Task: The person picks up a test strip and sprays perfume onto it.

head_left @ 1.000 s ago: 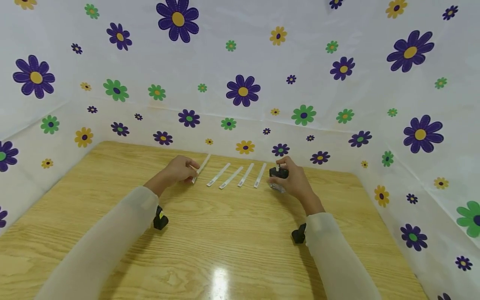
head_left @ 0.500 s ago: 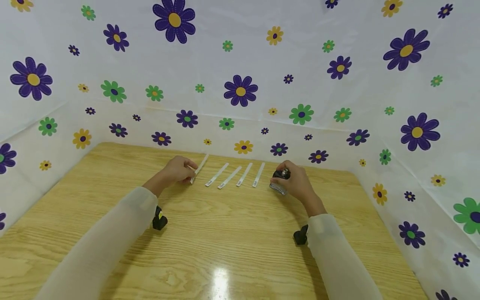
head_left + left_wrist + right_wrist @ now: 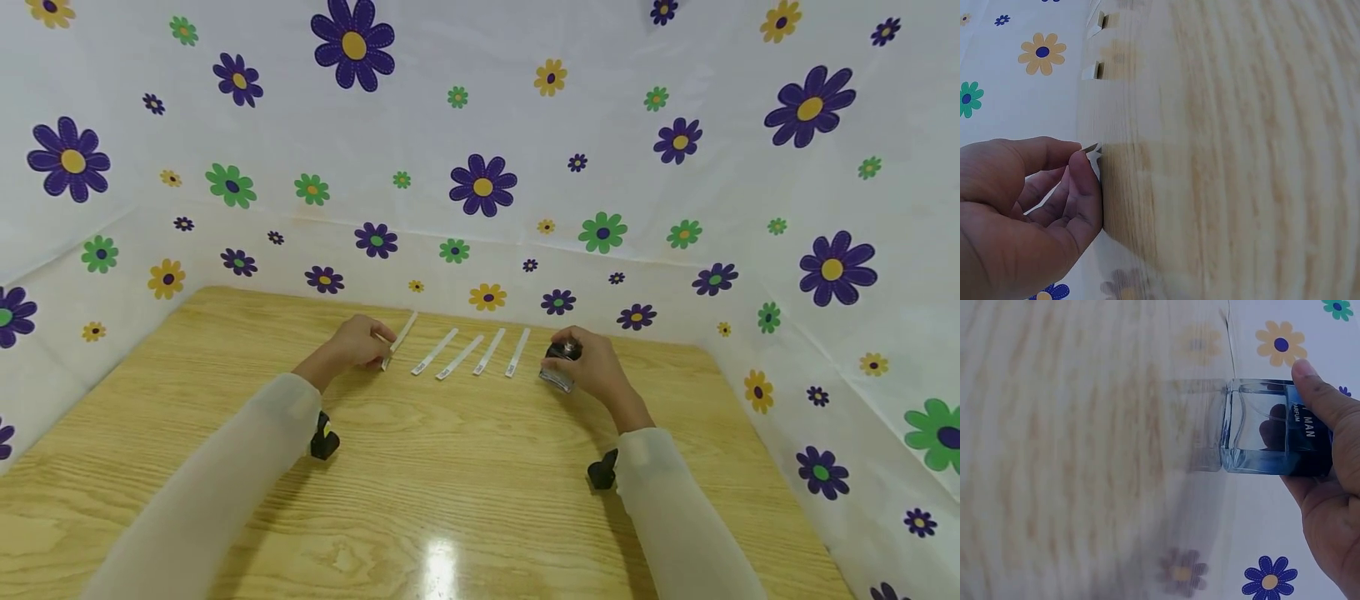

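Note:
My left hand (image 3: 358, 342) pinches a narrow white paper strip (image 3: 405, 331) near its lower end, at the left of a row of such strips. In the left wrist view the strip's edge (image 3: 1090, 148) shows between thumb and index fingertip. My right hand (image 3: 595, 365) grips a perfume bottle (image 3: 557, 380) by its dark upper part, right of the row. The right wrist view shows the bottle's clear glass base (image 3: 1235, 428) meeting its reflection at the tabletop. Dark lettering covers its upper half, where my thumb lies; the bottle's top is hidden there.
Several white strips, among them a middle strip (image 3: 459, 358) and a right-hand strip (image 3: 517, 353), lie slanted on the wooden table (image 3: 450, 467). A white cloth with flowers (image 3: 420, 108) stands behind and at both sides. Black wrist devices, such as the left device (image 3: 324, 439), hang at the sleeves.
The right hand has turned and lowered the bottle slightly, so more of its clear glass shows below the fingers. The left hand still pinches the strip in the same place.

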Tool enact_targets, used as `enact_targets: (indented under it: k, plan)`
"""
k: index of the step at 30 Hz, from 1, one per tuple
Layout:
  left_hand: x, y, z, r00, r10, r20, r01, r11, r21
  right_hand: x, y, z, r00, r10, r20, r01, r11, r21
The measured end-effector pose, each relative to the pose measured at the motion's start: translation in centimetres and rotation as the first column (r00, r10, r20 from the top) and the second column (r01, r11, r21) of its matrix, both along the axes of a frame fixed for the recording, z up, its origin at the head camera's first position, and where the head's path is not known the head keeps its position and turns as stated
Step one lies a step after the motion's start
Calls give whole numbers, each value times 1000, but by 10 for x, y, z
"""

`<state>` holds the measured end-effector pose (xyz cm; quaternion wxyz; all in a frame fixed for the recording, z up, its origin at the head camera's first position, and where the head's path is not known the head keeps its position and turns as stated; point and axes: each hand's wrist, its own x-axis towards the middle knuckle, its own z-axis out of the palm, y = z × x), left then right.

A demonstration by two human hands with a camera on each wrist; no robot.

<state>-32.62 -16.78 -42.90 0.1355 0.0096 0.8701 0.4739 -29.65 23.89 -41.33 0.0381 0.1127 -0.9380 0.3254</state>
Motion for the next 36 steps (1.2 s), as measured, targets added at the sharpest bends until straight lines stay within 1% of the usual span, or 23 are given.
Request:
enact_targets:
  k: [10,15,19,22,28,31,36]
  plan:
    - [-1,0,0,1000,8,2,-8,999,-37,-3,6,2,999,31,30,-30,998,-47]
    - [0,1,3,1000,1,-28,-3,996,-89,-4,11,4,996,83,28,-81,994,-79]
    - [1,1,5,999,-6,-45,2,996,-92,-7,14,5,994,105,31,-102,990,-100]
    - [0,2,5,999,-10,-48,5,996,-94,-9,16,5,994,104,43,-99,990,-100]
    - [-2,2,5,996,-26,-81,14,990,-141,-7,21,6,993,96,62,-91,993,-76]
    - [0,2,7,993,-38,-111,24,992,-127,-6,22,8,994,96,52,-92,994,-63]
    - [5,2,8,989,-44,-141,36,998,-61,-5,24,15,994,101,50,-99,994,-41]
